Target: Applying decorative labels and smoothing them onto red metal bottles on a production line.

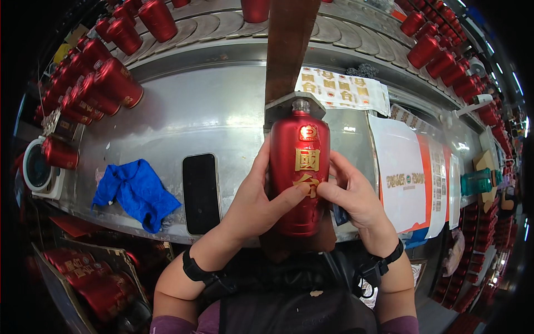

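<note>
Pressing on the lower gold emblem of a glossy red ceramic bottle (299, 172), the fingers (289, 196) of the left hand (257, 200) wrap around the bottle's left flank, the thumb laid across its front. The right hand (356, 196) closes on the opposite side, its fingertips touching the same gold emblem just beside the left thumb, so both hands grip the bottle between them. The bottle stands upright at the centre of the view, its small clear stopper at the top, resting against a grey metal bracket (283, 108) fixed to a brown vertical post (289, 44). Both wrists wear black straps.

Beneath the hands runs a curved stainless-steel surface (222, 111). On it, just left of the left hand, lies a black smartphone (201, 193) face up, and further left a crumpled blue cloth (136, 192). Behind the bottle, to the right, lies a sheet of gold emblem stickers on white backing (342, 89); nearer the right hand lie white paper sheets with orange edges (406, 178).

Many more red bottles (105, 83) lie on their sides in rows at the upper left of the surface, and another row of red bottles (439, 58) lines the upper right. A white round device (39, 170) sits at the far left edge, and a teal plastic bottle (477, 181) lies at the far right. Below the surface on the left, a box holds further red bottles (89, 278).
</note>
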The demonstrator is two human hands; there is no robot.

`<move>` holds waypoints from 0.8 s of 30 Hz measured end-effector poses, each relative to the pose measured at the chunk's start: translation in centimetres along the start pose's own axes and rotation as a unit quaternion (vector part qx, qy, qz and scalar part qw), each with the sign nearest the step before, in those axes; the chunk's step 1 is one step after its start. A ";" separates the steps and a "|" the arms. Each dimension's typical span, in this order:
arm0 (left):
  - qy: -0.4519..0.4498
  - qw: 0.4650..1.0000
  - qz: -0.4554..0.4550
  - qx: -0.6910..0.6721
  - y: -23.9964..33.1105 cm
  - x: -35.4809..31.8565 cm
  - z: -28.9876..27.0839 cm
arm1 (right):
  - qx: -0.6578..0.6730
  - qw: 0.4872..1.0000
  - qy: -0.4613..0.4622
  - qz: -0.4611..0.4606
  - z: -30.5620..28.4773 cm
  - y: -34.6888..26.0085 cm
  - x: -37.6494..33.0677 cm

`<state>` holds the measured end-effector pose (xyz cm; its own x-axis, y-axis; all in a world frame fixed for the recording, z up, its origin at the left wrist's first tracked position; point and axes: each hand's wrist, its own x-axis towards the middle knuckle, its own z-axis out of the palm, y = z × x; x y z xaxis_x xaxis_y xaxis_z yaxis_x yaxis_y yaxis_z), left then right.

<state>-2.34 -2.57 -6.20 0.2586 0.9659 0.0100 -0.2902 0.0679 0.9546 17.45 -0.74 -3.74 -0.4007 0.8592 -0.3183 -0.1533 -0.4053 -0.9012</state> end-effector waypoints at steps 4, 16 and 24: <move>0.033 0.999 -0.035 -0.021 0.8 0.1 0.6 | -0.016 1.000 0.004 -0.001 0.5 -0.1 0.1; 0.035 0.999 -0.014 -0.022 1.0 -0.2 0.0 | -0.011 1.000 -0.008 0.007 1.5 -0.3 0.0; 0.032 0.996 -0.054 -0.061 1.4 -0.4 -0.4 | 0.025 1.000 -0.009 0.005 0.9 0.5 0.3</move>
<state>-3.23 -2.79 -5.02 0.2372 0.9648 -0.1137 -0.3740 0.1987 0.9059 16.45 -0.92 -4.04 -0.4191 0.8493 -0.3209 -0.1941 -0.4291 -0.8822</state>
